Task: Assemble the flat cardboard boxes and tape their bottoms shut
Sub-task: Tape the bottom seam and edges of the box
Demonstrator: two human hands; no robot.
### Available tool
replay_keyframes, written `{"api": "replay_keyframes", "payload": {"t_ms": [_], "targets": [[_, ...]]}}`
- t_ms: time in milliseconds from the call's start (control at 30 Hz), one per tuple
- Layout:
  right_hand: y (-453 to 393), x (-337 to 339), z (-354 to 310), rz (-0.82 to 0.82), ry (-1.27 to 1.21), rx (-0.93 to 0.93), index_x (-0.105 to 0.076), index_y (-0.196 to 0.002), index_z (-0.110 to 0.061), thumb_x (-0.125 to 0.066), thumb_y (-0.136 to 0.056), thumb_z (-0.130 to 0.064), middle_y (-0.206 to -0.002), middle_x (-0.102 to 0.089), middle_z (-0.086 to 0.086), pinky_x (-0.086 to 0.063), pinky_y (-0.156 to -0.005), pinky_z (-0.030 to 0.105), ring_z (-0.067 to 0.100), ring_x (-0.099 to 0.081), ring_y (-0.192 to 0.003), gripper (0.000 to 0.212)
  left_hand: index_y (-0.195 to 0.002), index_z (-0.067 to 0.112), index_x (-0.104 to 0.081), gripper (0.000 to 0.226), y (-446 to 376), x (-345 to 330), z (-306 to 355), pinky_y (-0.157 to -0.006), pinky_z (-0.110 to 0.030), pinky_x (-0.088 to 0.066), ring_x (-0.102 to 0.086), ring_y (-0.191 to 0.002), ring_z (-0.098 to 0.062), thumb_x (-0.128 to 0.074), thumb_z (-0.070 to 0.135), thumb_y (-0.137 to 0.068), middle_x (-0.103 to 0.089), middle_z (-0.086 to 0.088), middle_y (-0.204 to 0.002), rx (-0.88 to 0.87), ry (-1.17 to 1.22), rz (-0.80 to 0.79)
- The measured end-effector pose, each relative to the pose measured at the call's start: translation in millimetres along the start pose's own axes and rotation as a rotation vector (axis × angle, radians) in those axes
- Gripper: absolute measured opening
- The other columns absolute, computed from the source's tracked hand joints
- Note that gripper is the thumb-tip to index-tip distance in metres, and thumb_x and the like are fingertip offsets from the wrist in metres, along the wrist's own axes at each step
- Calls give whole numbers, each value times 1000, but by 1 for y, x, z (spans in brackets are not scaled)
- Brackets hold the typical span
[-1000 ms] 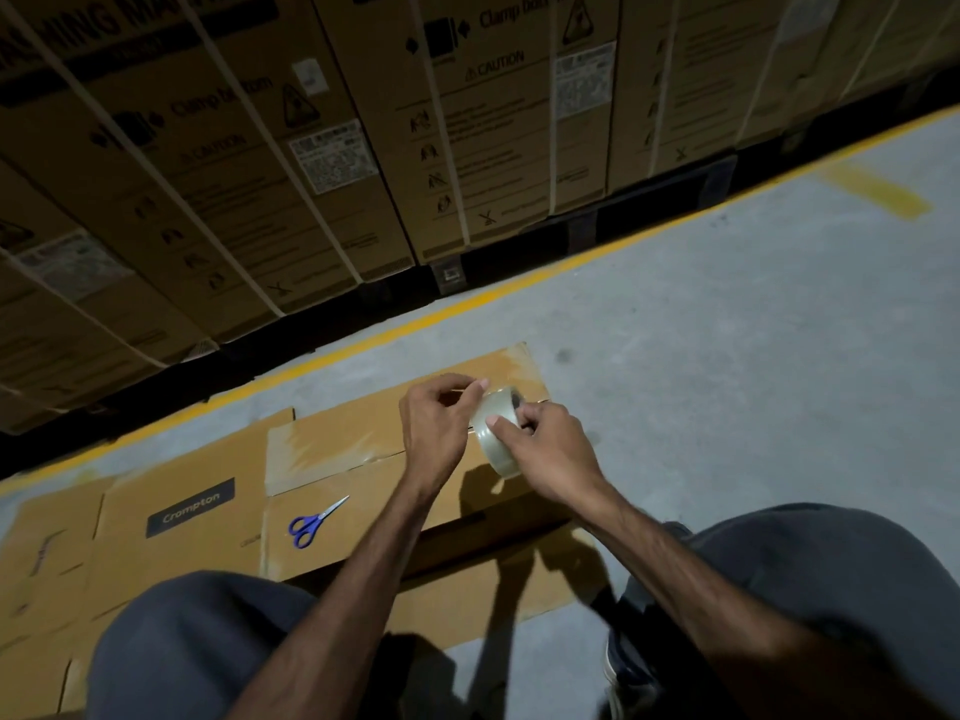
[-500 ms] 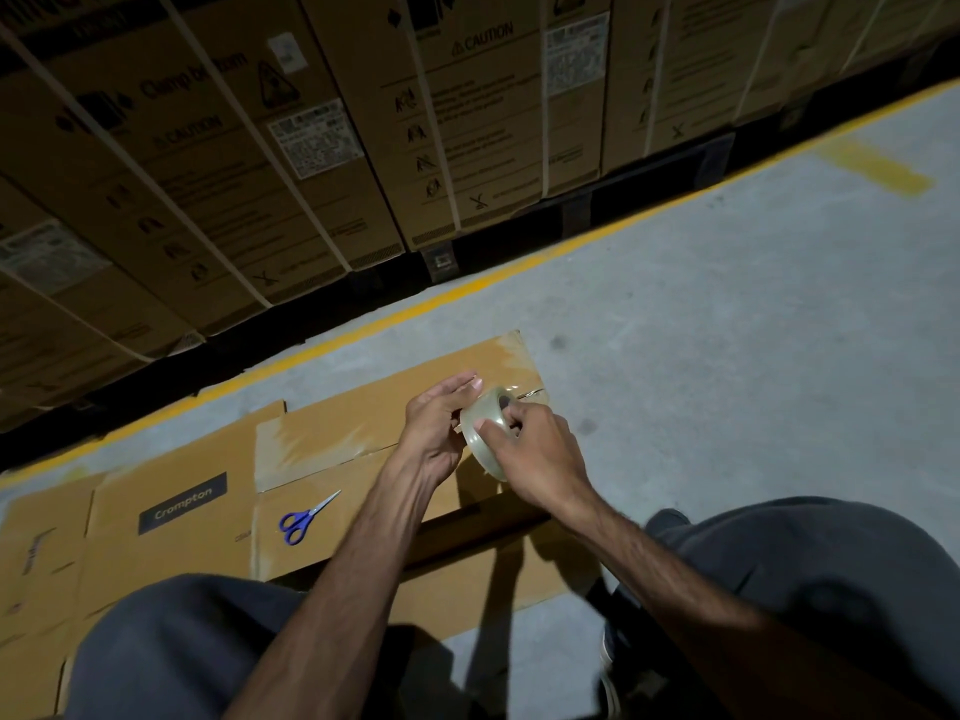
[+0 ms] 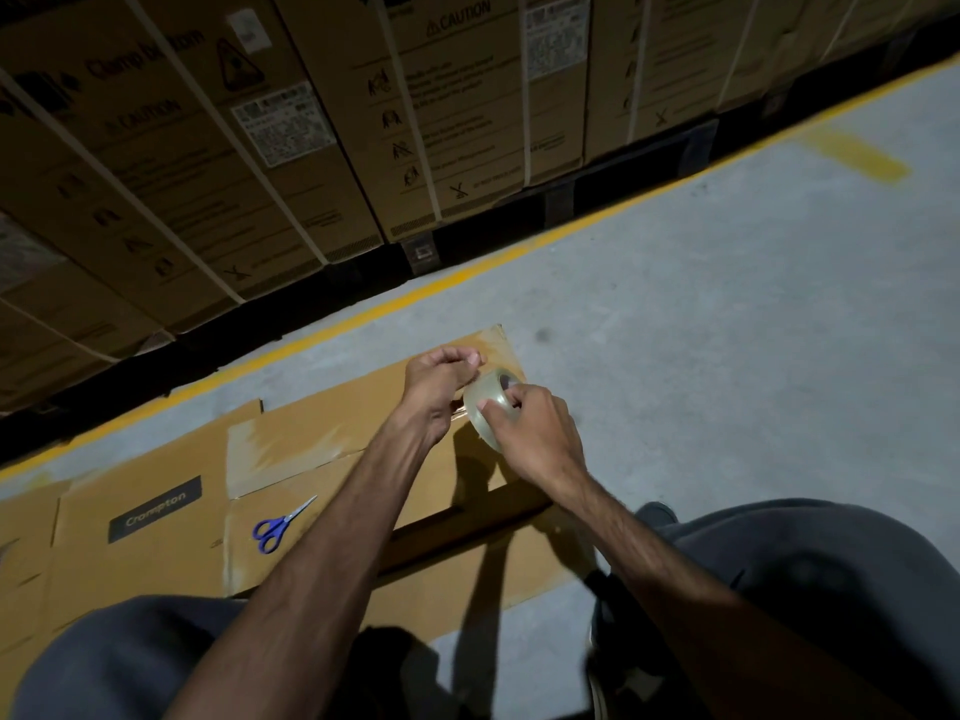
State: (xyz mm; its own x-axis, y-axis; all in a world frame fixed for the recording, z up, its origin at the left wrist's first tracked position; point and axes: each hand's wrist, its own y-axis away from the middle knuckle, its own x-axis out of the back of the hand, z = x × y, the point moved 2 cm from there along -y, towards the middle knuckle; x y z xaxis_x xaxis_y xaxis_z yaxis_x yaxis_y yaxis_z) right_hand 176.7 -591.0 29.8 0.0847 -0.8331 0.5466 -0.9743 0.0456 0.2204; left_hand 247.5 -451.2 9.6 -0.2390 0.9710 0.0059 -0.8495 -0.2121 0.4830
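Right hand (image 3: 540,439) grips the tape roll (image 3: 488,407) over the flat cardboard box (image 3: 363,444) on the floor; left hand (image 3: 436,381) fingers pinch at the roll's edge. Scissors (image 3: 280,524) lie on the box's left part.

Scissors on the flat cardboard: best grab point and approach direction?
Take the scissors by the blue handle loops, at their near-left end, coming from above. They lie flat and closed on the flattened cardboard, blades pointing up-right, so the loops are the thickest, blunt part. Both hands are busy: the right hand holds the tape roll, the left hand picks at its edge.
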Motion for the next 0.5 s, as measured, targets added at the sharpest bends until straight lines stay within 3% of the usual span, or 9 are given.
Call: {"api": "replay_keyframes", "payload": {"t_ms": [67, 200, 333, 500], "targets": [[-10, 2, 7, -12, -14, -28, -74, -106, -19, -62, -100, -47, -94, -71, -5, -61, -84, 46, 17, -69, -85, 31, -95, 11, -69, 18, -9, -7, 7, -55, -26, -54, -71, -67, -12, -75, -6, -89, -79, -8, -91, -28, -37, 1], [-30, 4, 20, -25, -107, -74, -70, -98, -25, -62, -98, -50, -91, -69, -11, -52, -99, 54, 16, -67, -92, 26, -111, 9, -68, 33, -31, -21, 16, -69, -34, -56, -77, -89, -22, -78, -8, -85, -80, -15, -94, -67, -116, -6], [-54, 1, 31, -25, -201, -89, -62, -90, -34, -67, -92, -58, -92, -68, -16, -51, -101, 57, 14, -67, -95, 25, -104, 5, -67, 29, -61, -37, 18, -66, -33, -57, -76, -84, -25, -79, -10, -83, -78, -14, -87, -104, -116, 62], [-97, -9, 42, 16, -204, -108, -63, -97, -27, -67, -94, -59, -91, -63, -16, -42, -107, 50, 4, -54, -87, 33, -90, 6, -63, 27, -112, -52, 19, -57, -28, -55, -78, -78, -22, -77, -16, -81, -74, -17, -82, -136, -89, 97]]}}
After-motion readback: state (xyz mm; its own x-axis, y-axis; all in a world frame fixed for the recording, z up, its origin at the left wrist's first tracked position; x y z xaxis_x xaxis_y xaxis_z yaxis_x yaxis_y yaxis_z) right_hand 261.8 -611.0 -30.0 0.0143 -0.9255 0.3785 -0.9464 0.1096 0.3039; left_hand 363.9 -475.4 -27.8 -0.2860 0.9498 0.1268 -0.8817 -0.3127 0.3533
